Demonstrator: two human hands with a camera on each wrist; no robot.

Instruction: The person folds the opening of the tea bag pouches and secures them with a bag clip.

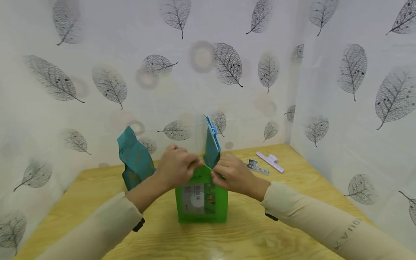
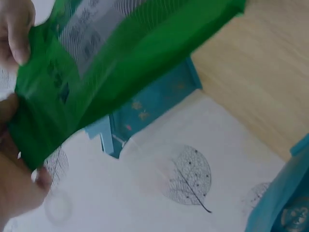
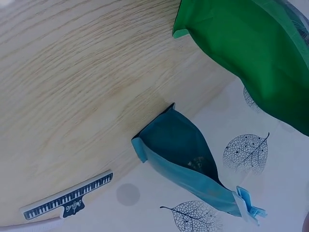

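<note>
In the head view, the green bag (image 1: 202, 198) stands upright on the worktop (image 1: 156, 240), its pale label facing the person. At the bag's top edge, the left hand (image 1: 175, 166) is clamped with curled fingers on the left part, and the right hand (image 1: 233, 174) pinches the right corner, the two close together yet apart. Left of the green bag and farther back stands a creased teal bag (image 1: 135, 157); directly behind the green bag rises a second teal pouch (image 1: 211, 151) with a blue clip (image 1: 212, 130) across its top. To the right of the green bag and beyond the right hand lie a keyboard-patterned clip (image 1: 258, 168) and a lilac clip (image 1: 270, 162). A leaf-print backdrop (image 1: 201, 21) stands behind the green bag. In the left wrist view, the green bag slants across the top, fingers of both hands gripping its narrow end; the blue-clipped pouch shows partly hidden behind it. In the right wrist view, the green bag fills the upper right corner, the clipped pouch apart from it on the worktop, the keyboard-patterned clip farther off; the right hand's grip cannot be told there.
</note>
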